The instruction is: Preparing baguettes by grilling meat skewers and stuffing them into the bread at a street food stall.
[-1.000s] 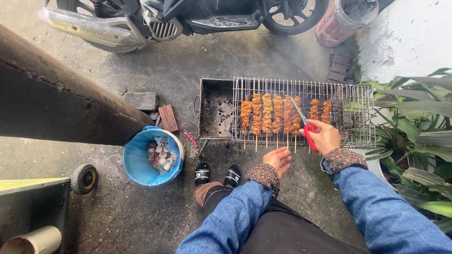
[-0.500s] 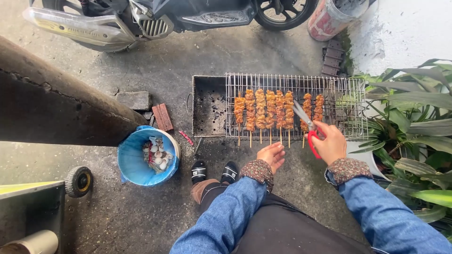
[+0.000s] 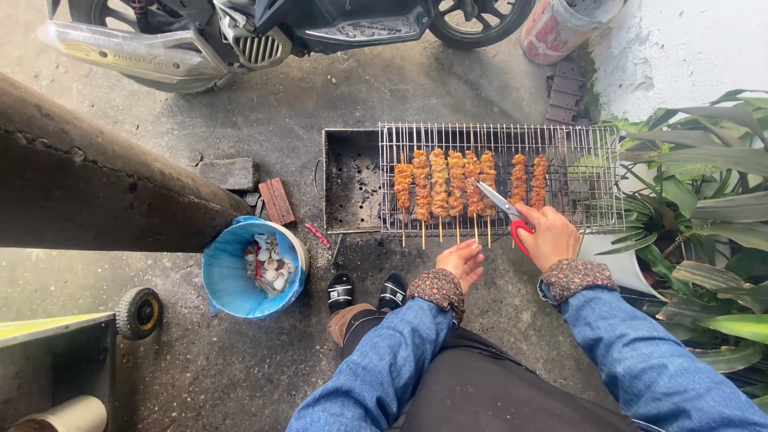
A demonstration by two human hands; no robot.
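Head view, looking down over my knees. My right hand (image 3: 552, 238) is closed around the red handles of a pair of scissors (image 3: 506, 213), whose blades point up and left onto the wire grill rack (image 3: 592, 172), their tip among the meat skewers (image 3: 448, 186). Those skewers lie side by side on the left half of the rack, sticks pointing toward me; two more lie just right of the blades. My left hand (image 3: 462, 262) holds nothing, its fingers loosely curled, just below the near edge of the rack, by the stick ends. The rack rests on a dark charcoal box (image 3: 350, 180), open at its left end. Left of the box: two bricks (image 3: 276, 200), then a blue bucket (image 3: 228, 280) holding scraps. A motorbike (image 3: 240, 32) stands beyond the box; leafy plants (image 3: 704, 216) crowd its right side.
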